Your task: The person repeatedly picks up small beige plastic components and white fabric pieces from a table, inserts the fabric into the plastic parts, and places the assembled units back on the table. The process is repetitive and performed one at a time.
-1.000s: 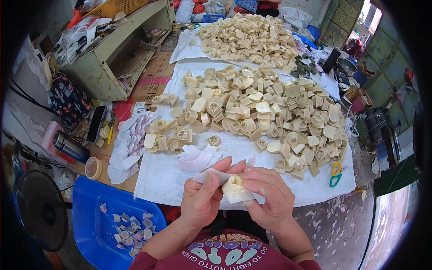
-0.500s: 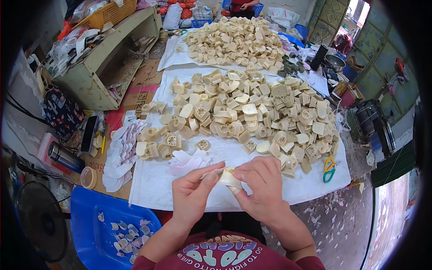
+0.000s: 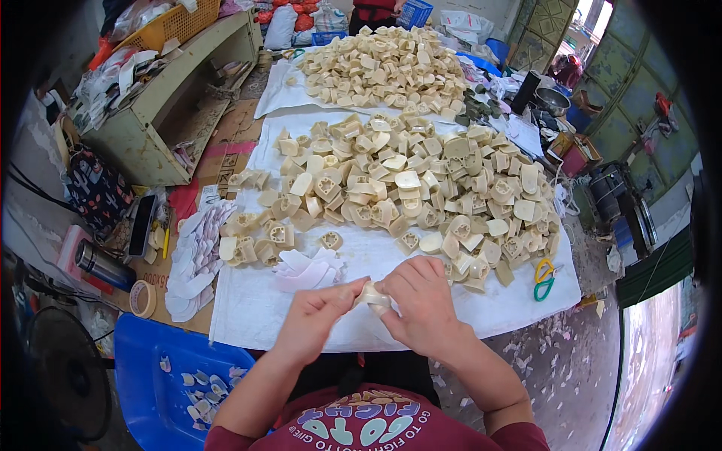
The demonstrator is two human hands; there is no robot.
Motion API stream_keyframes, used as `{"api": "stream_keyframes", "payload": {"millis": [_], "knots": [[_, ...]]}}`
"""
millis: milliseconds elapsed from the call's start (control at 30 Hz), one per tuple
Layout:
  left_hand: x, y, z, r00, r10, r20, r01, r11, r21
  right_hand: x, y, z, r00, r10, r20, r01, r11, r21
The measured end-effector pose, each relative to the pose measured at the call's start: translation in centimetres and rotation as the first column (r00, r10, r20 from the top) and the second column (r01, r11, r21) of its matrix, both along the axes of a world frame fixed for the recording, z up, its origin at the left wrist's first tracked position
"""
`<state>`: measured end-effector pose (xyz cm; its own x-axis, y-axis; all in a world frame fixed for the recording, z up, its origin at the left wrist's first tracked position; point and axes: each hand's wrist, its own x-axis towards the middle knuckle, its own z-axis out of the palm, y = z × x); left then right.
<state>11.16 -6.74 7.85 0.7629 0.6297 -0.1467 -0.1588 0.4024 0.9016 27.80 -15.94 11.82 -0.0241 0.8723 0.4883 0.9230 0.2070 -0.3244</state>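
A glossy cream shoe heel [image 3: 373, 295], small and block-shaped, is held between my two hands over the near edge of the white cloth [image 3: 248, 308]. My left hand [image 3: 316, 317] is closed in a pinch at its left end. My right hand [image 3: 423, 304] is closed around its right side, the fingers hiding part of it. Whether a thin pale cover lies on the heel I cannot tell. Just beyond my left hand lies a small stack of pale curved cutouts [image 3: 307, 270]. Past them spreads a wide heap of cream heels [image 3: 361, 188], some showing hollow undersides.
Yellow-and-green-handled snips [image 3: 543, 279] lie at the cloth's right. Leftward are more pale cutouts [image 3: 197, 259], a tape roll [image 3: 143, 298] and a flask [image 3: 104, 263]. A blue bin [image 3: 139, 376] with several small pieces stands below. Another heel pile [image 3: 383, 68] and a person [image 3: 374, 13] are farther off.
Both hands have stayed on the heel, which now shows turned and more covered by my fingers. My right hand has shifted slightly left, as the whole view has shifted a little.
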Motion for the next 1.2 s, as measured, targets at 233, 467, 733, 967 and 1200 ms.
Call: {"api": "stream_keyframes", "payload": {"millis": [233, 467, 733, 967, 1200], "knots": [[0.8, 1.8, 2.1, 0.976, -0.211, -0.056, 0.218, 0.936, 0.278, 0.8, -0.1, 0.1, 0.987, 0.159, -0.034, -0.156, 0.985, 0.076], [1.4, 3.3, 3.0, 0.934, -0.257, -0.248, 0.344, 0.833, 0.433, 0.4, -0.2, -1.8, 0.940, 0.019, -0.342, -0.038, 0.998, -0.048], [0.9, 2.4, -0.6, 0.949, -0.237, 0.210, 0.190, 0.956, 0.222, 0.1, -0.5, -2.7, 0.248, -0.169, -0.954, -0.187, 0.958, -0.219], [1.7, 1.4, 1.1, 0.996, 0.073, 0.056, -0.088, 0.602, 0.793, -0.6, 0.0, -2.2, 0.529, -0.209, -0.822, -0.014, 0.967, -0.254], [1.5, 1.0, 1.1, 0.984, 0.131, 0.120, -0.165, 0.422, 0.891, -0.2, -0.2, -1.2, 0.663, -0.193, -0.723, -0.095, 0.937, -0.337]]}}
